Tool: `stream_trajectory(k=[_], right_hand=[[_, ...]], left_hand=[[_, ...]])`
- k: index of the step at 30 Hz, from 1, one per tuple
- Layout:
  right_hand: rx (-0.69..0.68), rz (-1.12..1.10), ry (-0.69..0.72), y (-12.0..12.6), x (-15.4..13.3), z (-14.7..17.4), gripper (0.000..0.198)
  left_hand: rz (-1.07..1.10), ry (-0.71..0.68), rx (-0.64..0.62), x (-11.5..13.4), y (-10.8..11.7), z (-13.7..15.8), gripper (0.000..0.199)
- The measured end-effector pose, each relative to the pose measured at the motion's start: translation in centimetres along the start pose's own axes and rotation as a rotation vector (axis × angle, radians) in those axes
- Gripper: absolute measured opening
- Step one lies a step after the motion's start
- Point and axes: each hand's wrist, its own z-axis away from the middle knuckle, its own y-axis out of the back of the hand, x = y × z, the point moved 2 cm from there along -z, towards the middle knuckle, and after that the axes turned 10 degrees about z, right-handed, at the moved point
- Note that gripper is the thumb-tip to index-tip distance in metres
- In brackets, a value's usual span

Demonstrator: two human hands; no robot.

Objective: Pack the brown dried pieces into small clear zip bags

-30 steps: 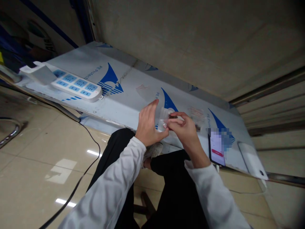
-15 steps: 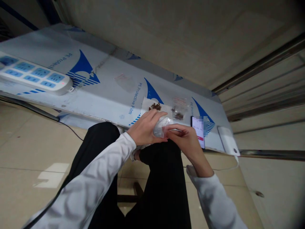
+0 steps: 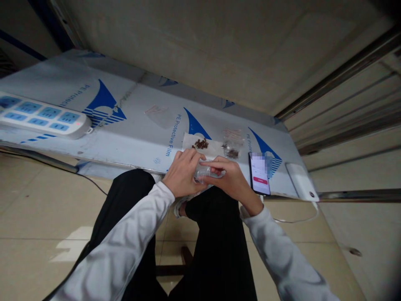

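Between both hands is a clear plastic bag [image 3: 202, 170], held at the near edge of the film-covered board. My left hand [image 3: 184, 172] wraps round its left side, fingers curled over the top. From the right, my right hand [image 3: 230, 177] grips it with thumb and fingers; part of the bag is hidden by the fingers. Just beyond lies a sheet of white paper [image 3: 188, 140] with a small heap of brown pieces [image 3: 200, 144] on it. Beside the heap is a small clear bag [image 3: 233, 146] holding dark brown pieces, with reddish lines along its top.
A phone [image 3: 259, 173] with a lit screen lies right of my hands, and a white power bank [image 3: 301, 182] with a cable sits farther right. On the left is a power strip [image 3: 46, 117]. A flat clear bag [image 3: 158, 115] lies on the board [image 3: 140, 138].
My right hand has shifted left, closer to my left hand, and now grips the bag with its thumb below and fingers above. The camera view has moved slightly.
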Motion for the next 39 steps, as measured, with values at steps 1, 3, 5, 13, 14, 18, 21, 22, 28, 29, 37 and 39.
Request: stream_trajectory(k=[1,3,5,13,14,18,21,22,28,29,37,39], right_hand=[[-0.001,0.036,0.012,0.2,0.0,0.0,0.038],[-0.031,0.092,0.037,0.6,-0.3,0.0,0.037],[-0.077,0.131,0.057,0.9,-0.8,0.0,0.031],[-0.198,0.092,0.088,1.2,-2.1,0.0,0.017],[-0.198,0.058,0.093,1.0,-2.2,0.1,0.016],[-0.119,-0.070,0.063,-0.2,-2.8,0.2,0.016],[0.086,-0.188,-0.039,-1.1,-1.6,-0.7,0.014],[0.172,-0.202,-0.096,-1.4,-0.7,-1.2,0.016],[0.245,0.208,-0.249,-3.3,6.5,-5.5,0.034],[0.207,0.252,-0.223,-3.6,7.1,-5.9,0.033],[0.096,0.456,-0.165,-4.1,6.7,-6.7,0.029],[0.067,0.484,-0.229,-4.1,6.8,-7.0,0.031]], left_hand=[[0.014,-0.007,0.008,0.1,0.1,0.0,0.049],[0.063,-0.041,0.030,0.3,0.2,0.0,0.058],[0.132,-0.088,0.039,0.7,0.1,-0.1,0.063],[0.299,0.032,0.064,0.1,-0.8,0.4,0.033],[0.304,0.056,0.076,-0.1,-0.8,0.5,0.031],[0.292,0.124,0.132,-0.8,-0.5,0.5,0.029],[0.278,0.168,0.233,-1.3,-0.2,0.3,0.026],[0.273,0.181,0.278,-1.4,-0.1,0.2,0.025],[0.225,0.210,0.455,-2.3,0.5,0.1,0.025],[0.225,0.208,0.455,-2.3,0.6,0.1,0.025],[0.232,0.202,0.430,-2.3,0.6,0.0,0.024],[0.236,0.198,0.436,-2.3,0.6,0.0,0.024]])
